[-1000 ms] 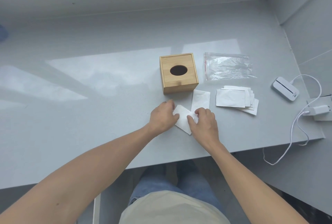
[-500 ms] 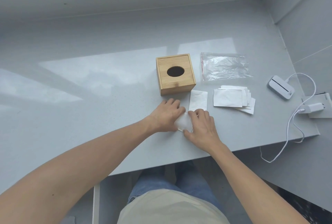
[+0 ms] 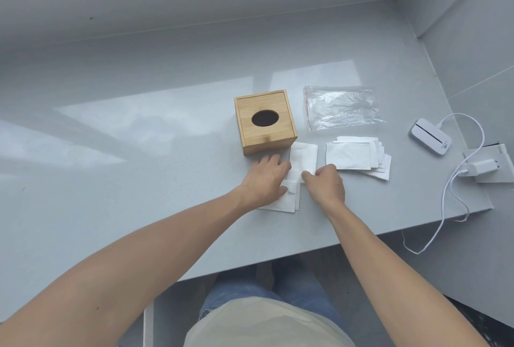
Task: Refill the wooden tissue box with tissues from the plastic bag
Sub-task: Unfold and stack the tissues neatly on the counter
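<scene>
Grey and glossy, the table (image 3: 139, 152) carries everything, and each thing lies well inside its edge. Largest on it is the wooden tissue box (image 3: 265, 121), upright, its lid on, the oval slot dark and with no tissue showing through it. Just right of the box lies the plastic bag (image 3: 343, 107), flat, crumpled and seemingly empty. Nearer the person than the bag sits a loose stack of folded tissues (image 3: 358, 159), fanned a little at its right side, apart from the box.

Directly in front of the box lie the tissues being handled (image 3: 299, 168), a few sheets overlapping, one touching the box's front bottom edge. The left hand (image 3: 268, 182) lies flat with fingers spread, pressing the nearer sheets to the table. The right hand (image 3: 325, 186) is curled, its fingertips pinching the near edge of the farther sheet.

These sheets look feather-light, limp and easy to tear or crease, so they probably suit a soft pinch at a corner or folded edge, with the other palm steadying the pile. The box looks rigid and stable; its lid likely has to come off or slide before a stack goes in, though how it opens I cannot tell
</scene>
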